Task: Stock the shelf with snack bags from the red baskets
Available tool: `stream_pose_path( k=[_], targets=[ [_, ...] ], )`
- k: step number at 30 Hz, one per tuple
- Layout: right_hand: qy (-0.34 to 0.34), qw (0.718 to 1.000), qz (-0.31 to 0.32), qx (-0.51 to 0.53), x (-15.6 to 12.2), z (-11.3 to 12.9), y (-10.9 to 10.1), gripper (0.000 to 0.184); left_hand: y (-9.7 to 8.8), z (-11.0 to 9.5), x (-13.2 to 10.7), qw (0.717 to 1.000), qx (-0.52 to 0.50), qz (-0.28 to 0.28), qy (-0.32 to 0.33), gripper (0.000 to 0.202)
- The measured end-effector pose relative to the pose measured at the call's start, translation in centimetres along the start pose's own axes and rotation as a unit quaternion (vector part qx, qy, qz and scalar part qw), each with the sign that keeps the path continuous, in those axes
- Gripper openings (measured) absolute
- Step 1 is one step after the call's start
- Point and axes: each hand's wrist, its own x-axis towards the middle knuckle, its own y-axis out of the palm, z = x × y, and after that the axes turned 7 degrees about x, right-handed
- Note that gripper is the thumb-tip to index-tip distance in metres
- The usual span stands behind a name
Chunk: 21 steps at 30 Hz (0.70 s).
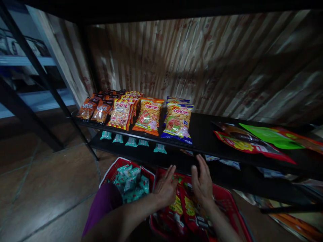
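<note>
Both of my hands hover above a red basket (pixel 230 201) on the floor, which holds red snack packets (pixel 188 205) with yellow pictures. My left hand (pixel 166 188) has its fingers stretched out and holds nothing. Opposite it, my right hand (pixel 203 181) is raised near the shelf's front edge, fingers extended and thumb apart, also holding nothing. On the shelf (pixel 202 131) above stand blue-and-yellow snack bags (pixel 178 122) and orange snack bags (pixel 148 116). Whether either hand touches a packet I cannot tell.
To the left, another red basket (pixel 111 168) is filled with small teal packets (pixel 131 181). Yellow-red bags (pixel 120 114) and brown-orange bags (pixel 87 109) line the shelf's left end. Flat packets, one green (pixel 272 134), lie at right. Teal packets (pixel 131 142) sit on the lower shelf.
</note>
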Motion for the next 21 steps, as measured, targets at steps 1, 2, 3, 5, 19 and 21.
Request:
stream_pose_path(
  k=[1, 2, 3, 5, 19, 21],
  targets=[
    [0.019, 1.000, 0.011, -0.004, -1.6, -0.4, -0.1, 0.051, 0.5, 0.1, -0.8, 1.000, -0.005, 0.007, -0.003, 0.039],
    [0.037, 0.999, 0.022, -0.010, -3.4, -0.8, -0.3, 0.051, 1.1, 0.2, -1.7, 1.000, -0.012, 0.012, -0.006, 0.043],
    [0.057, 0.998, 0.024, -0.017, -5.1, -1.1, -0.5, 0.052, 1.6, 0.3, -2.6, 1.000, -0.019, 0.016, -0.009, 0.049],
    [0.085, 0.995, 0.031, -0.037, -8.7, -1.5, -1.3, 0.052, 2.7, 0.5, -4.6, 0.999, -0.030, 0.037, -0.011, 0.055],
    [0.260, 0.940, 0.183, -0.122, -20.3, -5.1, -4.4, 0.038, 4.9, -0.8, -11.4, 0.962, -0.103, 0.199, -0.157, 0.040],
    [0.261, 0.935, 0.209, -0.115, -19.2, -6.1, -4.1, 0.035, 5.8, -1.1, -10.8, 0.952, -0.122, 0.208, -0.189, 0.039]
  ],
)
